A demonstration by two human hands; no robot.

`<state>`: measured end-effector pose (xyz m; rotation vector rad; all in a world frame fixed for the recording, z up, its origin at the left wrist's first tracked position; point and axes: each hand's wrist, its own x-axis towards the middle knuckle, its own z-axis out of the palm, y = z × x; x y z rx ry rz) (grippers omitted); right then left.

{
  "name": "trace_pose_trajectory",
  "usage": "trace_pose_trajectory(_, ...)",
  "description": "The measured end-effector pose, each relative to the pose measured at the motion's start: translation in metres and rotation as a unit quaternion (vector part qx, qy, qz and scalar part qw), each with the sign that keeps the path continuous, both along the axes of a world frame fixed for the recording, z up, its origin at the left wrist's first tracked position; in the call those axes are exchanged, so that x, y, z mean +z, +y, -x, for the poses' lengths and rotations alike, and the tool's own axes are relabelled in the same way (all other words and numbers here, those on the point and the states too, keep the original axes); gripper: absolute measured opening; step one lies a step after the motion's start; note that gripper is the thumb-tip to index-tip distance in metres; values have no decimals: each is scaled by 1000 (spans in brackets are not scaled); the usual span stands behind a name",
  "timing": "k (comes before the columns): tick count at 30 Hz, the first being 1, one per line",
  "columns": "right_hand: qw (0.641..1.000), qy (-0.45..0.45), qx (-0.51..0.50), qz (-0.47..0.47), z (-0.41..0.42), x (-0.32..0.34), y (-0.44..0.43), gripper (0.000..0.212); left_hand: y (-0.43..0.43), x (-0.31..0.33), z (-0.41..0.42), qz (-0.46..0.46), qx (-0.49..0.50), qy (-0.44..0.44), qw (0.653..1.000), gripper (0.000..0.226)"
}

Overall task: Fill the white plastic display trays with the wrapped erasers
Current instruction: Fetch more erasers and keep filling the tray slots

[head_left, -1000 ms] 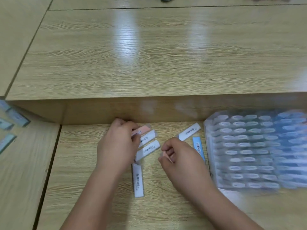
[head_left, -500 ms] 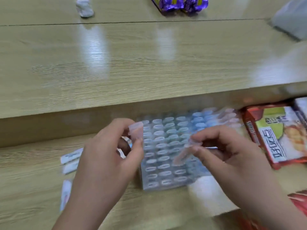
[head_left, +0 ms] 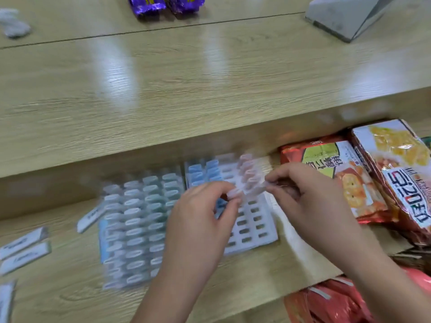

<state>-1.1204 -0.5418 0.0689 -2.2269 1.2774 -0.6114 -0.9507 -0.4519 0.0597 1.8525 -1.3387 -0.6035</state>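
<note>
Two white plastic display trays lie side by side on the lower desk. The left tray (head_left: pixel 137 229) is packed with wrapped erasers. The right tray (head_left: pixel 254 227) has several erasers in its far rows, while its near slots show open holes. My left hand (head_left: pixel 200 220) and my right hand (head_left: pixel 303 194) hover over the right tray, each pinching one end of a pink wrapped eraser (head_left: pixel 247 190). Loose wrapped erasers (head_left: pixel 23 248) lie on the desk at the left, one (head_left: pixel 89 219) next to the full tray.
Snack bags (head_left: pixel 349 180) crowd the right side, with more red bags (head_left: pixel 331 301) at the bottom right. A raised wooden shelf (head_left: pixel 186 89) runs behind the trays, carrying purple packets (head_left: pixel 163 5) and a grey box (head_left: pixel 349 15).
The view swung right from the loose erasers to the trays. Both hands carried erasers from the desk over the trays and now meet on one pink eraser above the right tray.
</note>
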Motion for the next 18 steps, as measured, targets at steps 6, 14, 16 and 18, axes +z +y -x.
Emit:
trace_pose_trajectory(6, 999, 8, 34, -14, 7, -13, -17, 13, -12, -15, 15, 8, 36, -88, 995, 10)
trace_pose_trajectory(14, 991, 32, 125, 27, 6, -25, -20, 14, -22, -16, 31, -11, 45, -181, 982, 7)
trace_pose_trajectory(16, 993, -7, 117, 9, 8, -28, -22, 23, -26, -16, 32, -23, 35, -183, 982, 6)
trace_pose_trajectory(18, 994, -38, 100, -3, 14, -30, -24, 30, -29, -16, 34, -31, 15, -189, 981, 7)
